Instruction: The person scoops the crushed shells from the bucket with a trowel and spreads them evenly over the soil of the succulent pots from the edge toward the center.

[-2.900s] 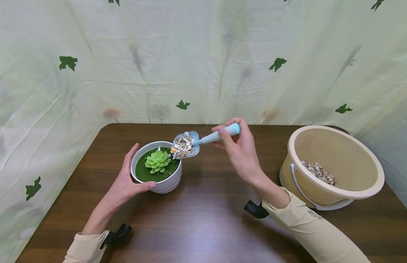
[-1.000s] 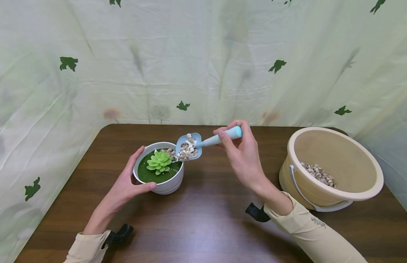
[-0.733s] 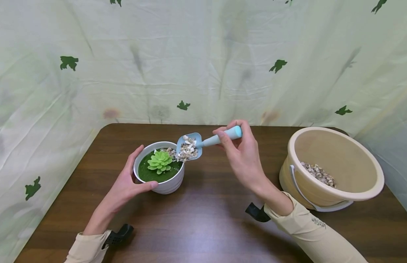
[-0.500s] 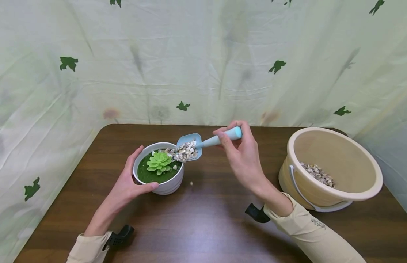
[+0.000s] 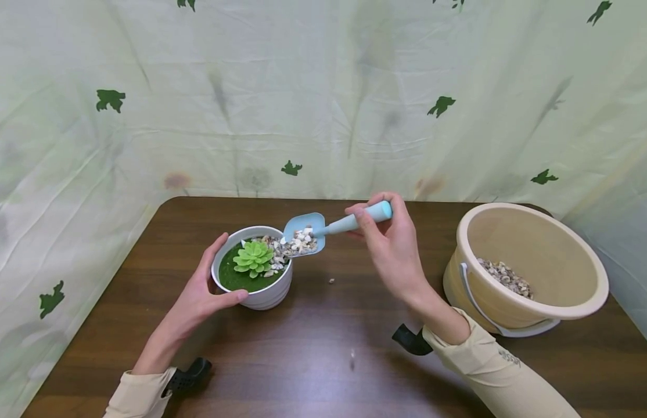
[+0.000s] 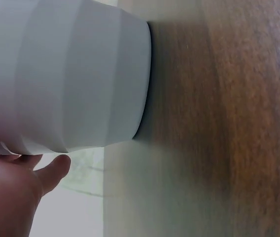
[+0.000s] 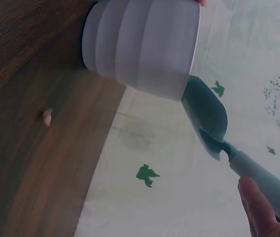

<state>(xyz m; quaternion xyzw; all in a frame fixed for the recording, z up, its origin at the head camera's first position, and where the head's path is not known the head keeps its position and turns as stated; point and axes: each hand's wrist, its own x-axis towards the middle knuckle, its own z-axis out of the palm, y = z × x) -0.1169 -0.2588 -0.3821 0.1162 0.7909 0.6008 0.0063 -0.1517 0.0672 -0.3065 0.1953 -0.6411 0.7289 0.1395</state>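
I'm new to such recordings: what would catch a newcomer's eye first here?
Probably the bright green plant in its white pot, left of centre in the head view. A blue scoop of stones, held in the right hand, is at the pot's right rim. At far right, a big cream bucket on the table holds more stones.

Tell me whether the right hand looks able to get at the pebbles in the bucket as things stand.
Probably yes: the open-topped bucket stands on that side, with nothing covering the pebbles. The right hand holds a loaded scoop at the pot, though, and would likely tip that out first.
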